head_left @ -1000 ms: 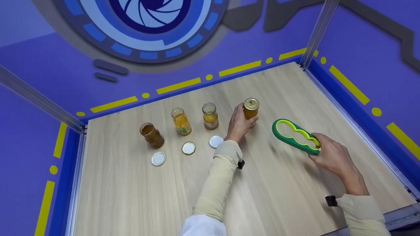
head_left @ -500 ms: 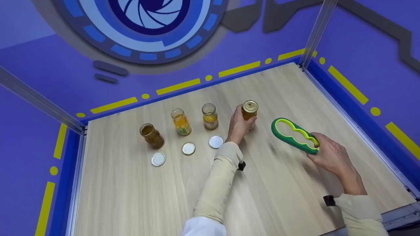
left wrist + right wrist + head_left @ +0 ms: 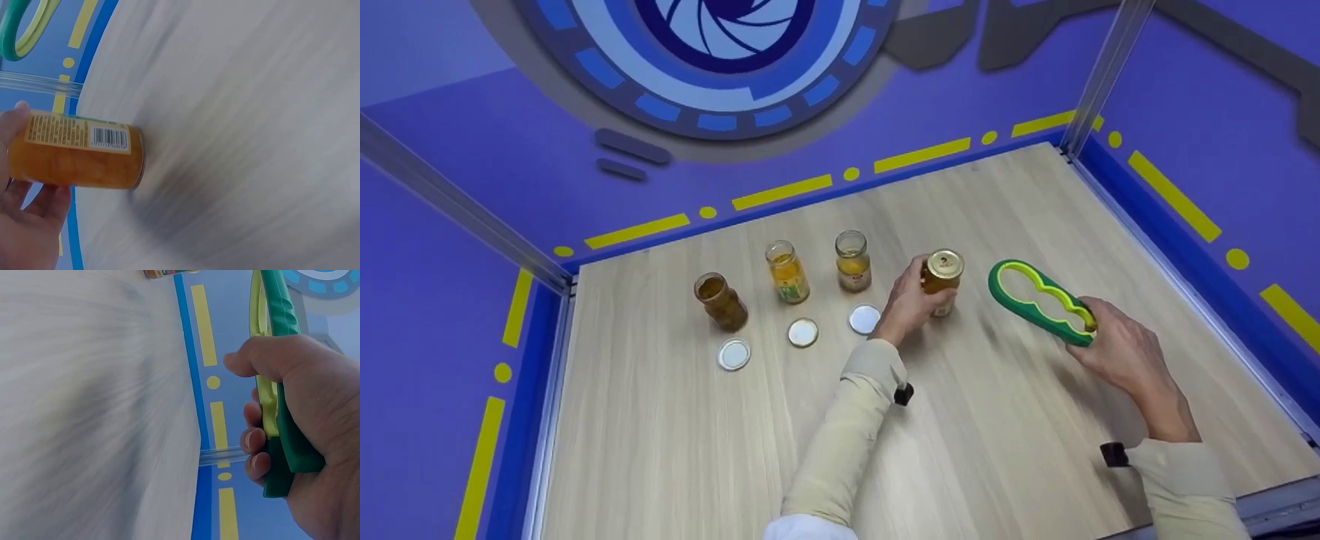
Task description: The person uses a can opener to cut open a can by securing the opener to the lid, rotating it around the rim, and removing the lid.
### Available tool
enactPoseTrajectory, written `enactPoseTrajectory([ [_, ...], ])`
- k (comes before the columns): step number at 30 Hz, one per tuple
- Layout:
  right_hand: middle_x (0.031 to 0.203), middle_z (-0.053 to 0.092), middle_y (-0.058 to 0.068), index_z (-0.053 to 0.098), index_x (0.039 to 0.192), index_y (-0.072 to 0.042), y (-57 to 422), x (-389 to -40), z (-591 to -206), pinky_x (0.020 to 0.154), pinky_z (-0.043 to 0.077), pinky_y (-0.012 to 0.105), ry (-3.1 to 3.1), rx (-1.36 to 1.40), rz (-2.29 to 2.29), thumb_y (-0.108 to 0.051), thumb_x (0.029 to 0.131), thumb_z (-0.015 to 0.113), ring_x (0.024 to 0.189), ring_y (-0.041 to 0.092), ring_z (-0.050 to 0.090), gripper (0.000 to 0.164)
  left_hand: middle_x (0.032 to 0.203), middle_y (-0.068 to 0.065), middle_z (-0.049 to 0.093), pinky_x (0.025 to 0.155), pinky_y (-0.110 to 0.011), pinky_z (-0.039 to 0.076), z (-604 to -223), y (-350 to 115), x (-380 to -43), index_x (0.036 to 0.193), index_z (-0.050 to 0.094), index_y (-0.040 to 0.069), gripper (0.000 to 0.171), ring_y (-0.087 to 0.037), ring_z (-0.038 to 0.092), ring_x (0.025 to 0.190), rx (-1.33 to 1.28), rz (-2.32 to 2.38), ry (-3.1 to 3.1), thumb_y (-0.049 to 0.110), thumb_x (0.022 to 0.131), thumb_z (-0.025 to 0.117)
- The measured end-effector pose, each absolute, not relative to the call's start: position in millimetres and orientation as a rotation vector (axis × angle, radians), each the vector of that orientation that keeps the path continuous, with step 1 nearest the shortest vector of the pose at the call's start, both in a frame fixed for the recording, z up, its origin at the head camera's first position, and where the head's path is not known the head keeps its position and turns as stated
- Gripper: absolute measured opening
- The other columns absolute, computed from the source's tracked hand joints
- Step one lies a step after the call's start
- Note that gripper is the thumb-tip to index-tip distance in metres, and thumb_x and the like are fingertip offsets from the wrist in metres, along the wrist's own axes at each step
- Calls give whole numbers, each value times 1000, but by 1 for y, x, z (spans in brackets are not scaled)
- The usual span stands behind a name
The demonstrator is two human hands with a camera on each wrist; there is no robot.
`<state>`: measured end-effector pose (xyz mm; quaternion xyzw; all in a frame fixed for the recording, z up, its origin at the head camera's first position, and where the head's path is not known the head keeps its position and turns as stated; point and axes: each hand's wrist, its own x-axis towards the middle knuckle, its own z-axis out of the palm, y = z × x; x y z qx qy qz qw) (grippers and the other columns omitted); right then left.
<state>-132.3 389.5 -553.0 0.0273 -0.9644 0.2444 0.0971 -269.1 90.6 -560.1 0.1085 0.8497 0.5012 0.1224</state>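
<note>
My left hand (image 3: 911,304) grips a glass jar (image 3: 79,169) of orange contents round its side. A gold lid (image 3: 945,262) is on this jar, and its label with a barcode (image 3: 109,138) faces the left wrist camera. Whether its base touches the table, I cannot tell. To the right, my right hand (image 3: 1125,345) holds a green jar opener (image 3: 1031,318) by one end, above the table. The opener's yellow-green inner edge (image 3: 270,405) has scalloped openings. Fingers and thumb wrap round its green handle end (image 3: 298,447) in the right wrist view.
Three lidless jars stand upright to the left: a brown one (image 3: 721,304), an orange one (image 3: 789,277) and a yellow one (image 3: 853,266). Three loose lids lie before them: left (image 3: 733,354), middle (image 3: 802,332), right (image 3: 864,319). Blue-purple panels (image 3: 780,161) wall in the wooden table (image 3: 660,450).
My left hand has brought the lidded jar nearer to me. The right hand keeps its hold on the opener in nearly the same place. The head view has shifted slightly.
</note>
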Motion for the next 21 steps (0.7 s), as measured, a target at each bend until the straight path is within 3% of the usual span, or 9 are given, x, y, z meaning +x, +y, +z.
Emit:
enactPoseTrajectory([
  [12,97,66,20,57,130,5,384,-135,-552,65,51,52,-2824,100,682,-8,73,87,79,33,61,66,145,-3,55,111,-34,43,-564,65,-241,151,45,17,66,-19,52,135,492,1471,2319,17,94,78],
  [21,101,66,22,56,132,5,369,-137,-551,66,52,54,-2810,134,692,-8,74,87,80,35,62,67,143,-2,56,112,-32,40,-571,38,-220,152,45,15,69,-13,50,134,581,1510,2256,15,91,79],
])
